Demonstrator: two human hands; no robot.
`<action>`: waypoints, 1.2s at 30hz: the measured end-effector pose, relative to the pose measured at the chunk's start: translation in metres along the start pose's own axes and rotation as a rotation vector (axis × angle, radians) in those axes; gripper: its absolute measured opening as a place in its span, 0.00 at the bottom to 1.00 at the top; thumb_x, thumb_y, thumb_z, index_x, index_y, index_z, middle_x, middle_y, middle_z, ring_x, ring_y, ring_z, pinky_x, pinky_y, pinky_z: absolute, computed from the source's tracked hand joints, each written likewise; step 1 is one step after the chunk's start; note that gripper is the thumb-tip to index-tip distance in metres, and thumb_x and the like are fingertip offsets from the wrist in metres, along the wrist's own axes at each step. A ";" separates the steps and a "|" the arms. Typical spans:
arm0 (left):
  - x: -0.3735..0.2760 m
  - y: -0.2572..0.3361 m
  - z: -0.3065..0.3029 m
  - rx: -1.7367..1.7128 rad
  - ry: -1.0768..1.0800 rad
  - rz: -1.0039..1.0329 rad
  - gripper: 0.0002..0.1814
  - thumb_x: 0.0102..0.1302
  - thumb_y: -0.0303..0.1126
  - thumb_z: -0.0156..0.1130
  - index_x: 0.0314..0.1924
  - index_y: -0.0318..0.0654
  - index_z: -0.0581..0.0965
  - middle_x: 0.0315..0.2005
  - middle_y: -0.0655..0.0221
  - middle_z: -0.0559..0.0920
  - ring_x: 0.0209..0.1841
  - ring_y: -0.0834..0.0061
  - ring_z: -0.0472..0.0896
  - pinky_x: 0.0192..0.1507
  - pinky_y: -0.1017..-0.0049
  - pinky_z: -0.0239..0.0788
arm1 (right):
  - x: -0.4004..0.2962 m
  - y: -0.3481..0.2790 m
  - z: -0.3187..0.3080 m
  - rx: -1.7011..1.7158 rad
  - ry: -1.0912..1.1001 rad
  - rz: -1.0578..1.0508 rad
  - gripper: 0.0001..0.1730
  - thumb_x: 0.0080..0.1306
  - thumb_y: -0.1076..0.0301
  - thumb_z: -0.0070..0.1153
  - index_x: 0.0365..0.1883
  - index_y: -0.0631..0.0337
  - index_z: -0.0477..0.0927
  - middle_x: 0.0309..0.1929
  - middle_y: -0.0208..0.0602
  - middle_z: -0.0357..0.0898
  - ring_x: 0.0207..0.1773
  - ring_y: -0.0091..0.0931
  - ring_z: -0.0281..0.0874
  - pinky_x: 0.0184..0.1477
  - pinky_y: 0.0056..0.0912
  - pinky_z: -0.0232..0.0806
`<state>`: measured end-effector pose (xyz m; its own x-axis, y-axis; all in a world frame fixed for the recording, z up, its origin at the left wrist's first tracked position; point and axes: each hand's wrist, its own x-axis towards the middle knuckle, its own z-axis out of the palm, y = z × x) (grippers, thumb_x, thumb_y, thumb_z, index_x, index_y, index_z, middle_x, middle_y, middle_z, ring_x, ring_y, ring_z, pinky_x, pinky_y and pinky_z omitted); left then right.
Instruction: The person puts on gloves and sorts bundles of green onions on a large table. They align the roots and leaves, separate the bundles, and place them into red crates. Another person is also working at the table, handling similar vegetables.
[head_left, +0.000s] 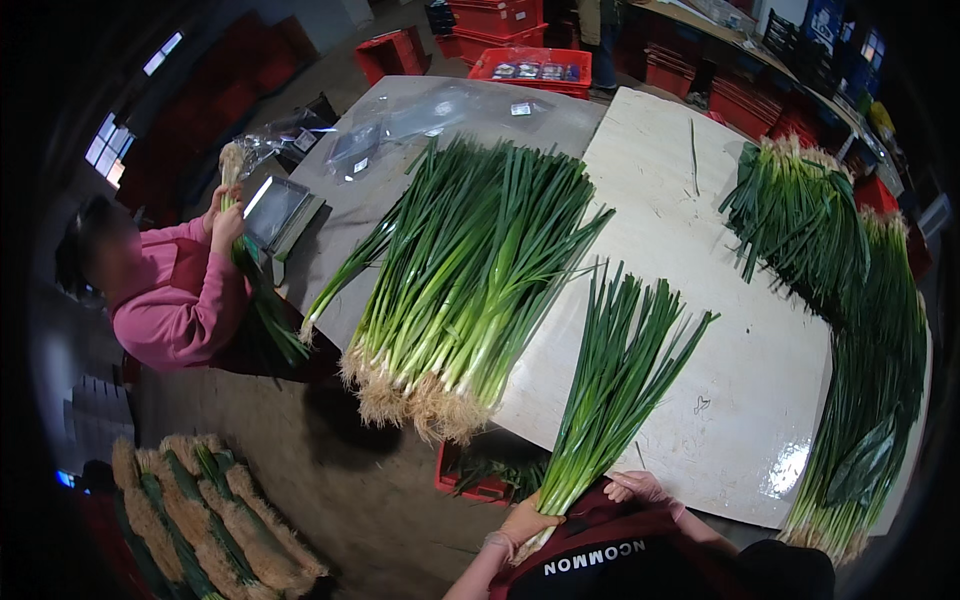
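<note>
My left hand (531, 519), gloved, is closed round the pale lower stems of a bunch of green onions (600, 390) at the bottom centre. The bunch's leaves fan out over the white tabletop (720, 360). Close to its right, my right hand (637, 487), in a thin pinkish glove, has its fingers curled near the table's front edge; whether anything thin is between them I cannot tell. A large pile of green onions (472, 277) lies to the left, its roots hanging over the edge.
A co-worker (180, 300) in pink at left holds a bunch upright by a scale (276, 210). More onions (862, 360) line the right end. Root-on bundles (217, 517) lie at lower left. A red crate (491, 489) sits below the table edge; plastic bags (442, 109) lie at the back.
</note>
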<state>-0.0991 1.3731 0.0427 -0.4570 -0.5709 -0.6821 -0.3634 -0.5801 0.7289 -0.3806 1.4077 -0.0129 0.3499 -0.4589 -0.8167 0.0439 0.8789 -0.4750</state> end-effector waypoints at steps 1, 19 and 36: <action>-0.009 0.011 -0.003 -0.076 -0.006 0.006 0.32 0.50 0.30 0.72 0.56 0.35 0.72 0.45 0.70 0.79 0.46 0.80 0.75 0.51 0.80 0.66 | -0.002 -0.003 0.005 0.199 -0.030 -0.074 0.32 0.67 0.50 0.47 0.59 0.69 0.65 0.51 0.40 0.73 0.40 0.25 0.73 0.43 0.23 0.66; -0.028 0.207 -0.157 0.350 0.140 0.301 0.51 0.48 0.41 0.69 0.70 0.48 0.53 0.44 0.55 0.80 0.42 0.67 0.80 0.48 0.70 0.71 | 0.020 -0.316 0.082 1.159 -1.280 -0.270 0.33 0.63 0.47 0.54 0.61 0.56 0.65 0.58 0.39 0.68 0.56 0.32 0.67 0.65 0.40 0.56; 0.119 0.138 -0.172 1.317 0.865 0.143 0.63 0.43 0.56 0.70 0.71 0.47 0.42 0.69 0.53 0.49 0.69 0.53 0.49 0.67 0.49 0.37 | 0.146 -0.347 0.160 -1.177 0.584 -1.396 0.16 0.60 0.61 0.52 0.46 0.51 0.80 0.55 0.33 0.73 0.63 0.31 0.62 0.69 0.49 0.40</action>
<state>-0.0638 1.1253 0.0520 -0.1330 -0.9865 -0.0960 -0.9911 0.1326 0.0107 -0.1947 1.0567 0.0857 0.3088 -0.8576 0.4114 -0.6761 -0.5021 -0.5392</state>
